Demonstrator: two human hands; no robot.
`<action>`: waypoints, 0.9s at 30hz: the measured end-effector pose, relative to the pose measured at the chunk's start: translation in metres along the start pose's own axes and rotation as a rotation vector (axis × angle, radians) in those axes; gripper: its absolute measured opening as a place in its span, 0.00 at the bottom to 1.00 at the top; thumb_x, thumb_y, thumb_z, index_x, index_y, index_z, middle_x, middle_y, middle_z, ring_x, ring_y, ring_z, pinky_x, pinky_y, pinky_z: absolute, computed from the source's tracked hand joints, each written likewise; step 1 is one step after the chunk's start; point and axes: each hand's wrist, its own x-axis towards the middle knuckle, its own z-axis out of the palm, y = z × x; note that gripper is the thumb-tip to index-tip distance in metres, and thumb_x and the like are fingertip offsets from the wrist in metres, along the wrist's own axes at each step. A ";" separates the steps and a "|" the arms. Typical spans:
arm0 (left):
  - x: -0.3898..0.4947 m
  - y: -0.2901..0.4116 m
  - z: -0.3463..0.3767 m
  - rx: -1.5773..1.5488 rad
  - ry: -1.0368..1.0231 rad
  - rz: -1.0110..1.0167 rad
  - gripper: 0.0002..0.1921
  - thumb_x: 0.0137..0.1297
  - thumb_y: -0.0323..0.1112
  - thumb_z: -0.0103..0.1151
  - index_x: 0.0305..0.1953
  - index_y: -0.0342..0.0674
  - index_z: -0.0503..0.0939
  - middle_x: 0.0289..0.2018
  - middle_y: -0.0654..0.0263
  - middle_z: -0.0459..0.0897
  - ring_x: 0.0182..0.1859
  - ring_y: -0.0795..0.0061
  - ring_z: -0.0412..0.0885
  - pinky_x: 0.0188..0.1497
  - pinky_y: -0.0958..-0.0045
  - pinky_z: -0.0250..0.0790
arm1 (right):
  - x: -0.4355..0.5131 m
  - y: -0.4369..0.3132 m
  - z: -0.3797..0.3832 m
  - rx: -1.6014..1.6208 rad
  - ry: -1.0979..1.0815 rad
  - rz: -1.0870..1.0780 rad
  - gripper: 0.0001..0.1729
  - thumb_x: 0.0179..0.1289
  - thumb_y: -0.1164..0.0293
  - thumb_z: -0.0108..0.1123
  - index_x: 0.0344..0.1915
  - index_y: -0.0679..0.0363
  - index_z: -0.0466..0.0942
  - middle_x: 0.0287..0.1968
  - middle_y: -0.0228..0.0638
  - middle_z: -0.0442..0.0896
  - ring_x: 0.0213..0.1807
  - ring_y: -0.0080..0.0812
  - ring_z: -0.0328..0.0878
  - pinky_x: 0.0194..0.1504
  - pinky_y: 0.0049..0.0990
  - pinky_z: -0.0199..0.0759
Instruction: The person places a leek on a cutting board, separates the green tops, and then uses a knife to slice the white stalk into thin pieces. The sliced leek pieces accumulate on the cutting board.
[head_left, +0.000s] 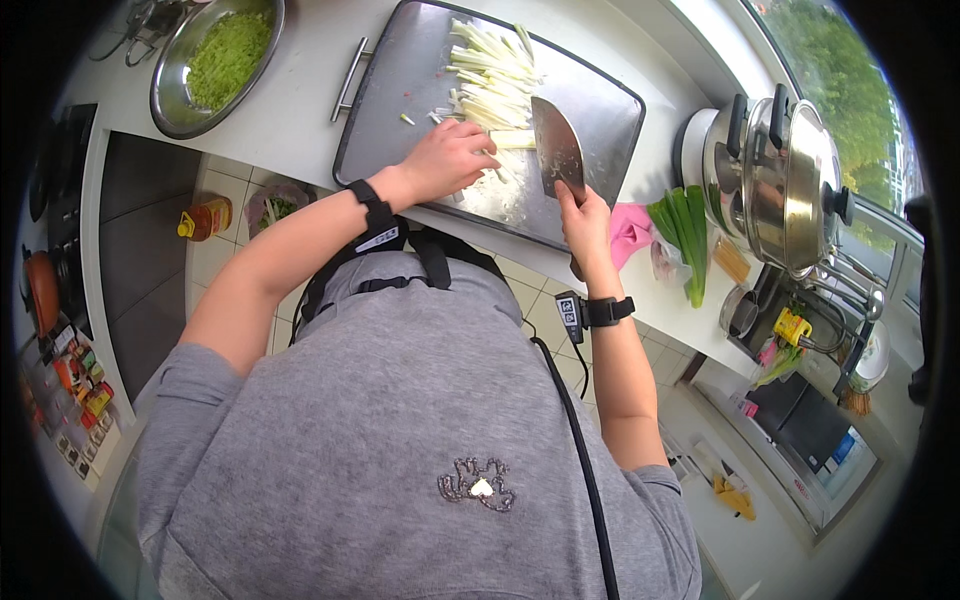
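My right hand (585, 225) grips a cleaver (559, 146), its broad blade tilted over a metal cutting board (607, 135) with a dark rim. My left hand (450, 161) is over the board's near side, fingers curled, with thin white slivers at its fingertips; whether it grips them is hard to tell. Between the fingertips and the blade lies a short pale green onion stalk (514, 139). Beyond it spreads a pile of green onion strips (491, 75), white to light green, lying mostly crosswise. Small bits cling to the blade.
A steel bowl (161, 97) of chopped light-green vegetable (229, 60) stands at far left. Right of the board are a pink cloth (630, 232), green onion leaves (684, 240) and a lidded steel pot (787, 180) by the window. An oil bottle (206, 217) stands on the floor.
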 end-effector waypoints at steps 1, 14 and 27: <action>0.006 0.001 0.006 0.015 -0.024 -0.004 0.11 0.60 0.33 0.66 0.45 0.51 0.88 0.48 0.76 0.83 0.58 0.71 0.77 0.62 0.63 0.68 | -0.002 0.002 0.000 0.005 0.001 -0.008 0.21 0.77 0.57 0.63 0.51 0.64 0.86 0.34 0.48 0.88 0.33 0.37 0.83 0.42 0.35 0.77; -0.013 0.000 0.018 0.036 0.071 -0.059 0.05 0.61 0.35 0.69 0.36 0.46 0.83 0.36 0.70 0.82 0.43 0.67 0.83 0.44 0.64 0.78 | -0.042 -0.003 0.029 -0.269 0.040 -0.217 0.16 0.76 0.57 0.63 0.45 0.60 0.83 0.29 0.52 0.83 0.35 0.60 0.83 0.36 0.45 0.74; -0.007 0.004 0.018 0.070 0.205 0.059 0.08 0.59 0.36 0.70 0.40 0.48 0.88 0.43 0.75 0.86 0.49 0.70 0.83 0.50 0.66 0.77 | -0.022 -0.027 0.045 -0.299 -0.051 -0.177 0.19 0.77 0.55 0.59 0.43 0.60 0.84 0.33 0.56 0.86 0.41 0.64 0.83 0.42 0.53 0.76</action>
